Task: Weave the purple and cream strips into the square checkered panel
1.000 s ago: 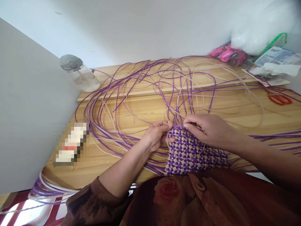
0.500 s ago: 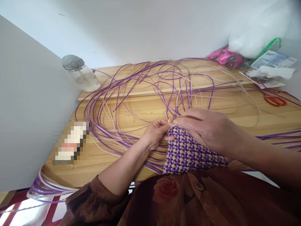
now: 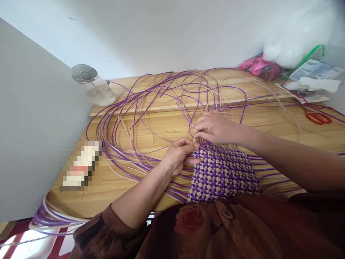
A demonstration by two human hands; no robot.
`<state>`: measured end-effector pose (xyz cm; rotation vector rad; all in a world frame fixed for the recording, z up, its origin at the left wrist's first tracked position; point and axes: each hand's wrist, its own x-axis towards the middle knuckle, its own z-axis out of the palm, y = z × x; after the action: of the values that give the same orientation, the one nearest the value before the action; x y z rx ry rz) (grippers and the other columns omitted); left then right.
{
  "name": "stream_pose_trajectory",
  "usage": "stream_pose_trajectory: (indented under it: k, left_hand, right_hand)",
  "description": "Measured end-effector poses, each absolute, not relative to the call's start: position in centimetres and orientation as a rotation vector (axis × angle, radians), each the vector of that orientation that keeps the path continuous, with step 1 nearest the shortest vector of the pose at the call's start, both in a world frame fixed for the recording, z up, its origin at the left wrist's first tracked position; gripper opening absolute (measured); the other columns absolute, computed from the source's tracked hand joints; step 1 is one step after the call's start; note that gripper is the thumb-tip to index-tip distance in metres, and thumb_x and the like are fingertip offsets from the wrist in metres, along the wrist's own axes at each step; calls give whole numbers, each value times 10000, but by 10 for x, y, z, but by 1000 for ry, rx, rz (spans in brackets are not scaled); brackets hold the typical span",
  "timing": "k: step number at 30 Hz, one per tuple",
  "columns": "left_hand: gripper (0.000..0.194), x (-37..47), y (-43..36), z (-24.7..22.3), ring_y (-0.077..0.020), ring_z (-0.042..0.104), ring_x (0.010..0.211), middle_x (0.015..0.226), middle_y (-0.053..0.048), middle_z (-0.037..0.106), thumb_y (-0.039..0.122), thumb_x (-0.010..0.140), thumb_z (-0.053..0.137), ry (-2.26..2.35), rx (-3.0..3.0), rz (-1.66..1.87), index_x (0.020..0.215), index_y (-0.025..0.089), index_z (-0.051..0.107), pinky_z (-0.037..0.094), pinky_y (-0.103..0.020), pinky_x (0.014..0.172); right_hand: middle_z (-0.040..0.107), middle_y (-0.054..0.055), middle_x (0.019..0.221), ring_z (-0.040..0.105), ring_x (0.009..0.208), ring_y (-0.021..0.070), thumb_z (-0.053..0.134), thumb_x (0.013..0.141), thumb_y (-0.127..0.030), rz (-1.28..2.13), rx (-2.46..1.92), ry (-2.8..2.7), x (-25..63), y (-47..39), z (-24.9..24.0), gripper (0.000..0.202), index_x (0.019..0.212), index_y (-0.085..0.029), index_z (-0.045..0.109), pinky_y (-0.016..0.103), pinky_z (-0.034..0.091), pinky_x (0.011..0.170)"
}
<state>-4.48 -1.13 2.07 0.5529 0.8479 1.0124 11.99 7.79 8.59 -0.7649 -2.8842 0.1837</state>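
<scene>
From here, the weave point(image 3: 223, 172) looks knobbly, its plastic-like strands point(image 3: 118, 102) smooth and faintly shiny; the table point(image 3: 159, 124) shows smooth wood grain, the shirt point(image 3: 172, 233) soft cloth.

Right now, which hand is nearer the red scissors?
The right hand, left of the red scissors at the weave's far edge; the left hand is farther left, at its corner.

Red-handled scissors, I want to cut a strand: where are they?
In the head view, the red-handled scissors lie at the right of the wooden table, just below the crumpled white sheet.
</scene>
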Motion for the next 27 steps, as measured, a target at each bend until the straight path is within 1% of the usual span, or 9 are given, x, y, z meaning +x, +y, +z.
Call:
stream_pose_trajectory:
  k: [4,10,13,16,18,20,23,25,27]
  left_hand:
    - [185,-43,-10,21,-74,510,620,739,-2,538,141,671,748,898,509,1004,670,126,564,591,-214,474]
    - [156,-42,-9,20,-67,502,593,729,-5,536,115,690,711,942,507,1003,659,122,558,581,-206,464]
    - [160,-42,-8,19,-70,523,586,724,-5,545,119,698,713,949,515,998,665,125,556,582,-210,475]
    - [155,-43,-8,18,-88,576,597,730,-14,573,130,703,723,937,527,982,693,125,569,594,-228,508]
    - [143,-43,-8,18,-103,604,605,734,-27,594,130,710,718,933,530,973,706,124,575,599,-240,522]
    - [132,-43,-9,19,-102,598,599,730,-34,598,114,713,702,947,523,985,693,121,572,592,-233,507]
    - [126,-42,-10,20,-86,563,604,751,-33,587,93,716,687,972,515,1015,666,113,573,585,-218,483]
    - [118,-41,-10,21,-77,541,598,738,-21,566,82,718,679,979,513,1025,664,110,578,591,-223,484]
    - [117,-41,-9,21,-72,523,577,703,-6,541,72,716,671,986,507,1024,661,112,576,590,-224,479]
  right_hand:
    - [717,63,990,579,980,215,562,940,-308,-13,-623,-2668,132,61,84,221,899,-192,746,372,362,933]
    - [682,50,811,603,758,171,486,957,-293,412,-935,-2868,164,42,87,270,864,-170,709,296,407,715]
    - [662,24,703,606,658,150,477,959,-348,781,-1084,-2775,164,32,101,293,866,-176,695,270,404,638]
    - [573,-25,523,548,476,118,444,974,-457,1391,-1189,-2629,156,23,115,366,913,-174,668,239,379,521]
    - [585,-31,525,548,452,112,434,979,-450,1584,-1169,-2602,150,23,119,363,1000,-175,669,232,380,506]
    - [662,-4,638,612,552,123,461,969,-373,1347,-1109,-2696,146,28,118,305,1031,-181,690,240,416,575]
    - [735,40,902,669,818,158,470,950,-252,727,-1016,-2758,143,38,110,266,1001,-187,722,274,446,758]
    - [732,43,994,660,907,162,454,951,-215,574,-942,-2761,142,43,106,279,1016,-188,724,284,437,824]
    - [725,44,956,647,888,161,446,952,-204,527,-901,-2804,142,45,105,282,989,-180,725,287,430,816]
